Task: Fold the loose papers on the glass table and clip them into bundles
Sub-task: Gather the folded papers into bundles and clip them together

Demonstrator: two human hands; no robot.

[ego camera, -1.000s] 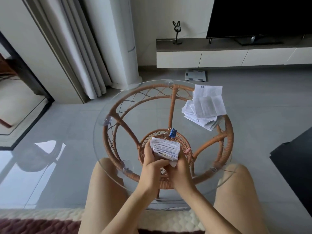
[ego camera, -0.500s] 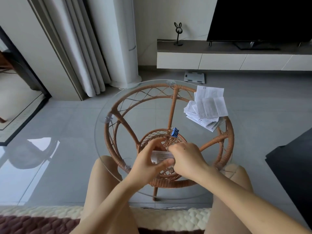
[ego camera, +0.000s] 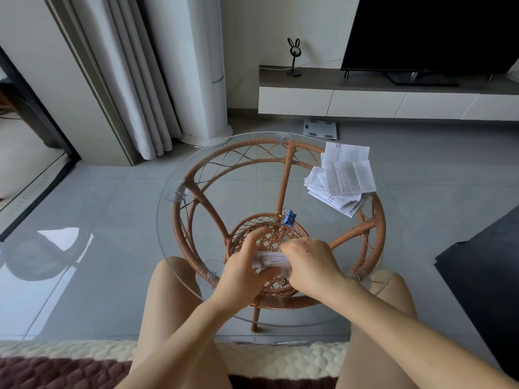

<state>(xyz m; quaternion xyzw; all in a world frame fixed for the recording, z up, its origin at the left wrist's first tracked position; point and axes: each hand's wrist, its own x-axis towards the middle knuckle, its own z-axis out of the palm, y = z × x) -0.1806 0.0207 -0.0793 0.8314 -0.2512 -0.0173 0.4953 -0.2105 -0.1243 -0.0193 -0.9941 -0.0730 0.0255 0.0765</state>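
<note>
From the head camera, the person sits at the near edge of a round glass counter on a woven rattan frame (ego camera: 179, 226), knees tucked under its rim, so the work lies close in front of them.

The left hand (ego camera: 247, 273) and the right hand (ego camera: 311, 265) meet over the near middle of the glass, with a thick folded bundle of white printed papers (ego camera: 271, 259) between them. The left grip is curled round the bundle's left end, thumb along the near edge and fingers arched over the far edge. The right grip is curled down over the right end, its fingertips hidden. Both look to be squeezing the fold flat and squaring the edges, probably so a clip can bite all the layers at once. Whether the bundle rests on the glass or is lifted just off it, I cannot tell.

A small blue metal binder clip (ego camera: 290, 221) lies just beyond the hands, apart from them and within easy reach, likely meant for this bundle.

Further off, at the far right of the glass, sits a loose heap of white printed sheets (ego camera: 342, 181), fanned and unclipped. That suggests more folding remains.
</note>
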